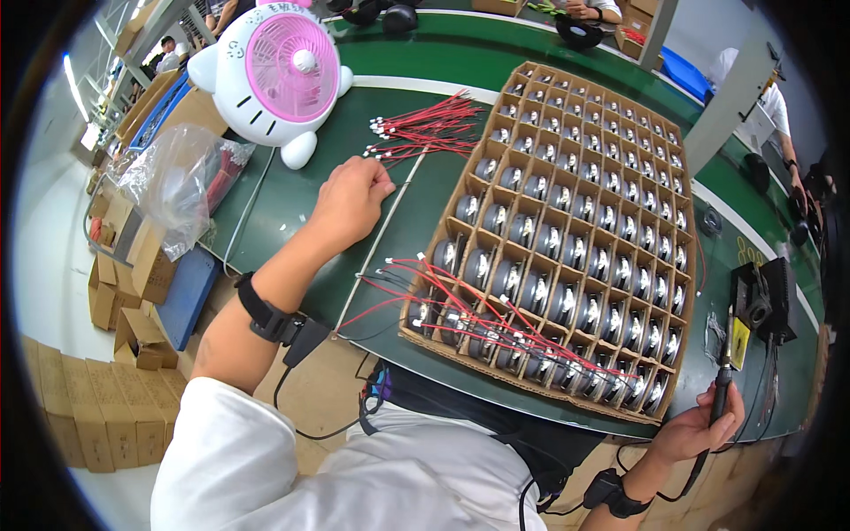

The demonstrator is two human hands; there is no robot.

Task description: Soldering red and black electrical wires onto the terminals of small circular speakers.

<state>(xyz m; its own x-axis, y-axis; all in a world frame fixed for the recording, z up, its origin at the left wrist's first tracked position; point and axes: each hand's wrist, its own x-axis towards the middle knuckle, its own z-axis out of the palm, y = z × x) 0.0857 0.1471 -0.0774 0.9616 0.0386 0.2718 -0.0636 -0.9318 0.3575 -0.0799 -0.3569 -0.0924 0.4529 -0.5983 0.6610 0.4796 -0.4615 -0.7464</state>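
Observation:
My right hand [706,425] grips the dark handle of a soldering iron [724,379] at the right front edge of the table, its metal tip pointing away from me. My left hand [354,199] is over the green table with its fingers curled together; whatever they may hold is hidden. Just beyond it lies a pile of red and black wires [434,126] with white connectors. A cardboard divider tray [409,329] stands between my hands, with small round speakers [564,303] upright in its cells. More red and black wires [513,332] lie across its near rows.
A white and pink fan [282,75] stands at the far left, beside a clear plastic bag [181,181]. At right sit a black iron holder [753,296] and a yellow pad [740,340]. Cardboard boxes [97,407] are stacked at left. Other people work beyond the table.

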